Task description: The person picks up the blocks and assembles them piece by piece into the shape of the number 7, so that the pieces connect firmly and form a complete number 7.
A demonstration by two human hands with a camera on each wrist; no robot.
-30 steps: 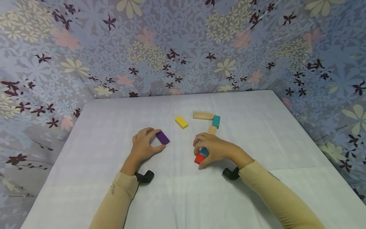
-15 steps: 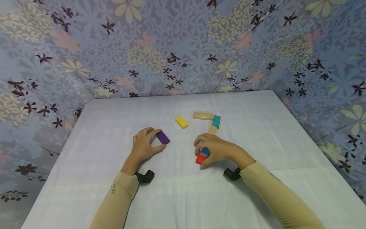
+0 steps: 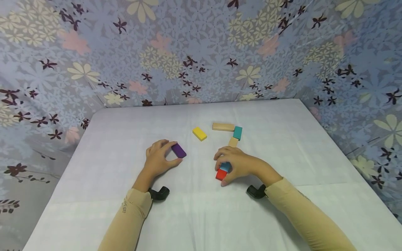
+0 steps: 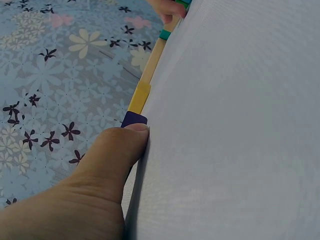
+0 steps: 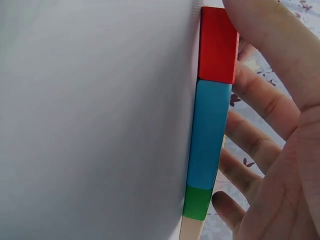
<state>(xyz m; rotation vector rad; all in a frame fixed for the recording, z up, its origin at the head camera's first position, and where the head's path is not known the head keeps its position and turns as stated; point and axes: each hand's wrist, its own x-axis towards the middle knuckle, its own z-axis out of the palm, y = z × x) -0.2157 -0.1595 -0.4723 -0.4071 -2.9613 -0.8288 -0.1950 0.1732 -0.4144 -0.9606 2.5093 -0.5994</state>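
Observation:
My left hand (image 3: 157,158) holds a purple block (image 3: 179,150) flat on the white-covered table, index finger at its far end and thumb at its near end. In the left wrist view the thumb lies against the purple block (image 4: 134,119). My right hand (image 3: 237,162) pinches a red block (image 3: 221,174) between thumb and index finger, the other fingers curving along the row. Touching the red block end to end is a blue block (image 5: 208,135), followed by a green block (image 5: 198,202), which the hand hides in the head view.
Beyond the right hand the row continues with a plain wooden block (image 3: 232,142), a teal block (image 3: 237,133) and a crosswise wooden block (image 3: 223,127). A yellow block (image 3: 199,134) lies apart, between both hands. A floral cloth (image 3: 201,62) hangs behind the table (image 3: 194,216).
My right hand has shifted slightly right, and the red and blue blocks have moved right with it. The left hand and purple block stay where they were.

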